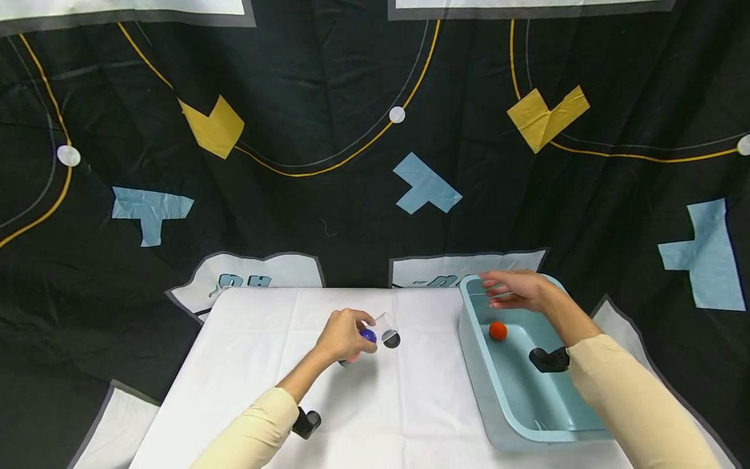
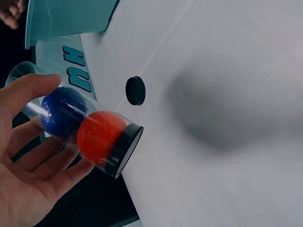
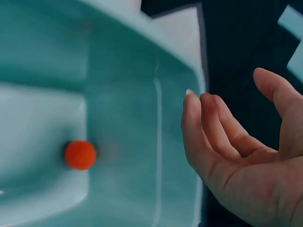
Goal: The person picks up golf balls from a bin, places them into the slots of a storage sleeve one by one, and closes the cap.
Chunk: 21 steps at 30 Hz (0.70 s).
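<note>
My left hand (image 1: 344,335) grips a clear plastic tube (image 2: 21,71) around its side, tilted above the white table (image 1: 422,391). Inside the tube, a blue ball (image 2: 64,112) sits against a red ball (image 2: 100,137); a black cap (image 2: 124,151) closes the end by the red ball. A loose black lid (image 2: 136,91) lies on the tabletop, just right of the tube in the head view. Over the far end of a teal tub (image 1: 482,381), my right hand (image 1: 515,290) hovers with loosely bent fingers and nothing in them. An orange ball (image 3: 80,155) rests on the tub's floor.
The tub stands on the right side of the table, its walls rising above the tabletop. Behind the table hangs a black cloth (image 1: 340,215) with blue and yellow tape pieces. Black wrist mounts (image 1: 547,359) are on both arms.
</note>
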Motion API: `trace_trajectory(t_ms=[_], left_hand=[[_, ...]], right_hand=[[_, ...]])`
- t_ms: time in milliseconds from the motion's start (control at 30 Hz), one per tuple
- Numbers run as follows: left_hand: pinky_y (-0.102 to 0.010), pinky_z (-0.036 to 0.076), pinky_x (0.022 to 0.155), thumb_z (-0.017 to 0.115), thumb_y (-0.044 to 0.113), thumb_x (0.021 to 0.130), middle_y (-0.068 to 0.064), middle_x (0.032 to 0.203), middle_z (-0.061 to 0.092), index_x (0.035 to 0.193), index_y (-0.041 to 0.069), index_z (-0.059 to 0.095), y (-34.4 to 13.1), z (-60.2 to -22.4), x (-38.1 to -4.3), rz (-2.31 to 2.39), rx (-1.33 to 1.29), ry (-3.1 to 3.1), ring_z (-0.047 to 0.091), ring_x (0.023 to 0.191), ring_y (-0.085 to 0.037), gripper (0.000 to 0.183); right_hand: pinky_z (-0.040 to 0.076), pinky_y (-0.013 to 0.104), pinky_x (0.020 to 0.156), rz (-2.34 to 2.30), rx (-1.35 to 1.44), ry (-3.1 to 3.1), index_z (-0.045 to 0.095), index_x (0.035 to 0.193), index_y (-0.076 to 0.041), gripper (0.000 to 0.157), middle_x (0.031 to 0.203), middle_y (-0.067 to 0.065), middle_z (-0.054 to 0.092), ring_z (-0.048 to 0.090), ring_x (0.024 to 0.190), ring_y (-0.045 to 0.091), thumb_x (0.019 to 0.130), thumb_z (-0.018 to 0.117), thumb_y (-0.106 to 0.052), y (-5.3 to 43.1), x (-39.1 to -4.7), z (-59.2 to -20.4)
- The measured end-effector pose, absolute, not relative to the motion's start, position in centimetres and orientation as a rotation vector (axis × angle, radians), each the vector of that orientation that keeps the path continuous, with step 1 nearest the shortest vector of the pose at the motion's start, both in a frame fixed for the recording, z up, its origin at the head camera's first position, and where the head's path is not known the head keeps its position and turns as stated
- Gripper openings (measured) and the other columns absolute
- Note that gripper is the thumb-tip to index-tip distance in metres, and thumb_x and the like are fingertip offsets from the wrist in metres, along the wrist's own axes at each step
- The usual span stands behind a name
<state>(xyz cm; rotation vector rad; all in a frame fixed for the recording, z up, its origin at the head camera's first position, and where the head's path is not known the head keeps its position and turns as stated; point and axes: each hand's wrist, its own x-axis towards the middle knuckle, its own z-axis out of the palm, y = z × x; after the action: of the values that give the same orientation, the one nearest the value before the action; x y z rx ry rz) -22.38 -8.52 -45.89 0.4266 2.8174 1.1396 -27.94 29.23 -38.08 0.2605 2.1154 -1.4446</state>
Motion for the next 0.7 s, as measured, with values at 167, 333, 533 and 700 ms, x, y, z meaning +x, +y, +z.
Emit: trace_trajectory(t_ms=[167,333,533,700], left_hand=[[-0.027,0.058,0.067,0.089,0.014,0.066,-0.013,0.092,0.077,0.108,0.006,0.077,-8.6,-46.0,-22.4,1.129,0.42,2.818,0.07,0.078,-0.019,0.044],[-0.028,0.058,0.068,0.09,0.015,0.066,-0.012,0.092,0.077,0.108,0.006,0.077,-8.7,-46.1,-22.3,1.127,0.409,2.815,0.07,0.079,-0.019,0.045],[-0.028,0.057,0.068,0.091,0.015,0.066,-0.012,0.092,0.076,0.106,0.007,0.077,-8.9,-46.3,-22.3,1.13,0.394,2.822,0.069,0.078,-0.018,0.043],[-0.028,0.058,0.067,0.091,0.015,0.065,-0.013,0.092,0.076,0.106,0.006,0.077,-9.1,-46.3,-22.4,1.136,0.403,2.823,0.069,0.078,-0.019,0.044]], right_hand=[[0.059,0.025,0.084,-1.442,0.349,2.096,0.035,0.15,0.008,0.071,0.146,0.032,0.045,0.068,0.082,0.012,0.103,0.055,-0.042,31.6,-27.7,-40.2],[0.059,0.024,0.081,-1.417,0.436,2.088,0.03,0.151,0.011,0.075,0.151,0.037,0.036,0.066,0.078,0.012,0.102,0.056,-0.041,33.0,-27.4,-42.5],[0.058,0.023,0.08,-1.457,0.499,2.062,0.026,0.151,0.013,0.078,0.152,0.039,0.032,0.067,0.078,0.012,0.103,0.056,-0.039,33.6,-27.2,-44.7],[0.058,0.023,0.081,-1.493,0.518,2.024,0.023,0.151,0.016,0.077,0.152,0.041,0.028,0.066,0.082,0.015,0.103,0.054,-0.036,34.0,-27.2,-46.3]])
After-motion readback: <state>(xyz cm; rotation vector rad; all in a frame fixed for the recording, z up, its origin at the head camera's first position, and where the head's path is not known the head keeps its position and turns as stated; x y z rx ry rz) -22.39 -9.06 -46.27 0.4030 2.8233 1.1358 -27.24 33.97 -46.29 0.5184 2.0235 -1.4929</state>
